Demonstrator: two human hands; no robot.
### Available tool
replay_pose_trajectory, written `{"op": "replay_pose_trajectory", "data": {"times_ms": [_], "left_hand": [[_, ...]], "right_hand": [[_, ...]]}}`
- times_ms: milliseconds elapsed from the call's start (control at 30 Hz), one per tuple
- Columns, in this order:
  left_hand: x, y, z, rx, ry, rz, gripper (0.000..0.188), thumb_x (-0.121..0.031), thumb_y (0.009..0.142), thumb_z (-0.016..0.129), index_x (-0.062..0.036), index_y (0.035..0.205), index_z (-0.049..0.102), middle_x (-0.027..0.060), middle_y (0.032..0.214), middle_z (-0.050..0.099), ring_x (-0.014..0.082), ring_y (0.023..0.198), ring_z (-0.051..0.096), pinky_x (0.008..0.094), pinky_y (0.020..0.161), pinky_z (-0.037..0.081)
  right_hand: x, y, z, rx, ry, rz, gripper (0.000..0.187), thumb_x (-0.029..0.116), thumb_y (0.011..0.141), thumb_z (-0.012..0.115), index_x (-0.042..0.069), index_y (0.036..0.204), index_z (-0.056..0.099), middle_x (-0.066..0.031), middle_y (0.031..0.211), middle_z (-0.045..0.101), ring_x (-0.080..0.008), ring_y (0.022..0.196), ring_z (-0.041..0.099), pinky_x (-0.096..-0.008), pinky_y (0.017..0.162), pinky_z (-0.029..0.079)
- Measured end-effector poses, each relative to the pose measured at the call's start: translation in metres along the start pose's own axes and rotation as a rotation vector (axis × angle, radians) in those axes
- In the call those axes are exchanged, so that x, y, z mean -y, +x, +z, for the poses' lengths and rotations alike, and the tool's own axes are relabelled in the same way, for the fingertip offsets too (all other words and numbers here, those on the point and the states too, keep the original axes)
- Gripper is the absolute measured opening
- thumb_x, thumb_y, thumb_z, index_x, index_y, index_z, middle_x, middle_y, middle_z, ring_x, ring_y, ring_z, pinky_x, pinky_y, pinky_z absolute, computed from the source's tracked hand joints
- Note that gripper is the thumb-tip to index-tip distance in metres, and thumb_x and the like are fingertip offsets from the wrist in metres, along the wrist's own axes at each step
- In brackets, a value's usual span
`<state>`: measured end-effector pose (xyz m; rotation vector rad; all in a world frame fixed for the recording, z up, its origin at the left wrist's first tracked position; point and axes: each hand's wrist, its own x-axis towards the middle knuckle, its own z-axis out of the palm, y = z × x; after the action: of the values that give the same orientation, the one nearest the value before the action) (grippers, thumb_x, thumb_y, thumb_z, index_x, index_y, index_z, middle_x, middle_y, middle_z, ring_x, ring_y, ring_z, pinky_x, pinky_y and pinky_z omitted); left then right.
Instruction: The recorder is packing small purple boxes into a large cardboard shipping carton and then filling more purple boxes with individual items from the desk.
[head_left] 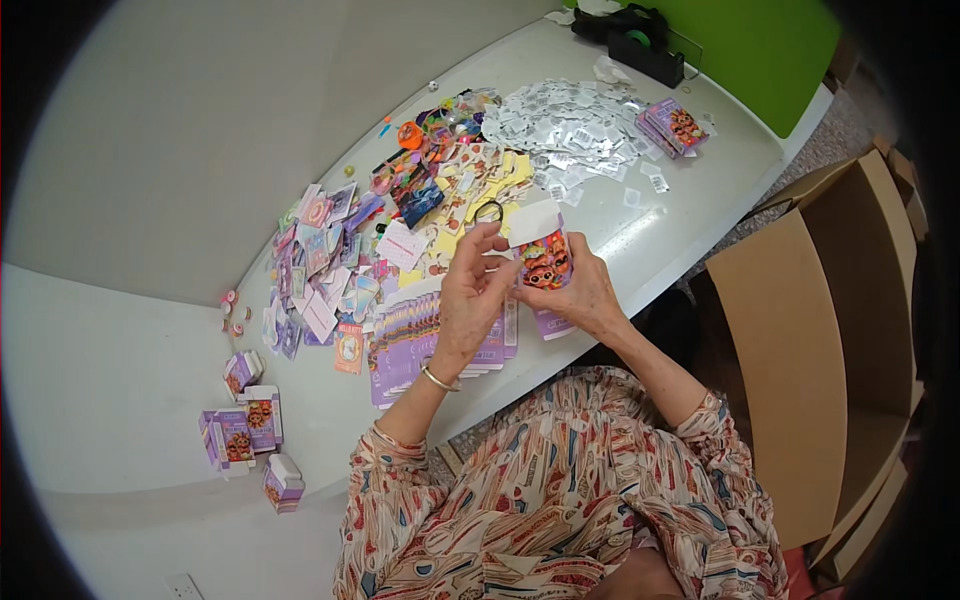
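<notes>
The person's right hand (592,288) grips a small purple carton (546,262) by its side, fingers closed round it and thumb across the lower front; it is held over the desk's near edge, its white top flap (537,222) standing open. The left hand (474,290) is half open at the carton's left side, fingers curled; whether its tips pinch anything I cannot tell. The step looks like filling or readying the carton. The next move probably calls for a steady right grip while the left adds an item or folds the flap. Flat cartons (400,350) lie fanned along the near edge, small packets (318,245) toward the far edge, and other boxes (672,128) near the right end.
</notes>
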<state>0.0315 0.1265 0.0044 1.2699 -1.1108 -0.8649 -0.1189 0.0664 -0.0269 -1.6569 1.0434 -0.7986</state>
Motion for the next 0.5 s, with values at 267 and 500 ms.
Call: {"op": "replay_pose_trajectory", "data": {"times_ms": [267, 500], "left_hand": [[0.015, -0.002, -0.012, 0.253, -0.102, -0.294, 0.036, -0.005, 0.087, 0.067, -0.0019, 0.122, 0.059, 0.0027, 0.094, 0.063, 0.0071, 0.086, 0.059, 0.0195, 0.072, 0.049], [0.012, -0.008, -0.003, 0.217, -0.138, -0.295, 0.032, -0.005, 0.085, 0.068, -0.0002, 0.116, 0.064, 0.0030, 0.092, 0.067, 0.0058, 0.080, 0.059, 0.0203, 0.073, 0.047]], "right_hand": [[0.001, -0.006, -0.024, 0.165, 0.091, -0.023, 0.065, 0.034, 0.061, 0.086, -0.003, 0.102, 0.052, -0.0130, 0.088, 0.067, -0.0190, 0.080, 0.066, -0.0308, 0.073, 0.052], [-0.020, -0.019, -0.031, 0.196, 0.194, -0.065, 0.053, 0.030, 0.072, 0.082, -0.001, 0.106, 0.056, -0.0098, 0.090, 0.067, -0.0142, 0.085, 0.062, -0.0286, 0.078, 0.049]]}}
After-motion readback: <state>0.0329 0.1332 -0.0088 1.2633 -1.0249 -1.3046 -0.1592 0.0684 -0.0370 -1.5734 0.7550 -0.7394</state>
